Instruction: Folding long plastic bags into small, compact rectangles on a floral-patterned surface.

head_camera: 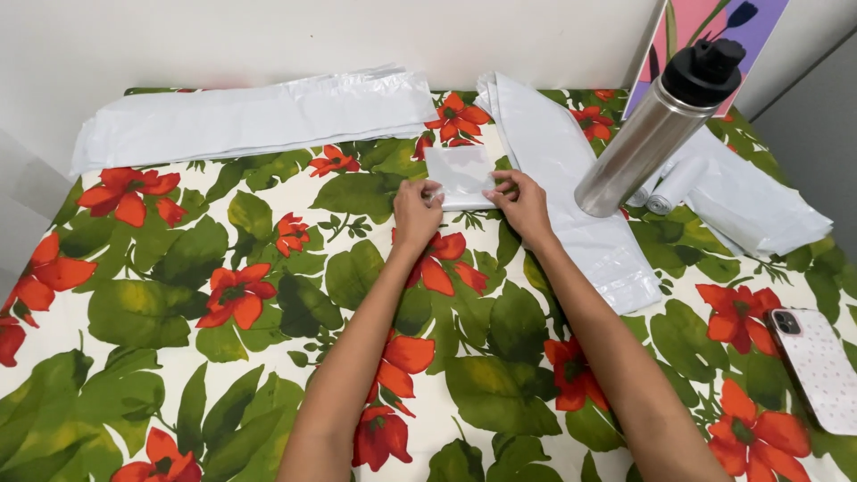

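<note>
Left hand (416, 212) and right hand (522, 205) side by side, fingertips pinching near edge of small folded white plastic bag (460, 172), pressed flat on floral tablecloth (178, 339), toward far edge, middle. Just right of it: stack of white bags (571, 178). Steel bottle (656, 125) beyond. Long bag pile (250, 116) along far-left edge. Phone (817, 366) at right edge.

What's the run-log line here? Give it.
left hand: pinching folded white bag | right hand: pinching same bag | steel bottle: upright, right
</note>
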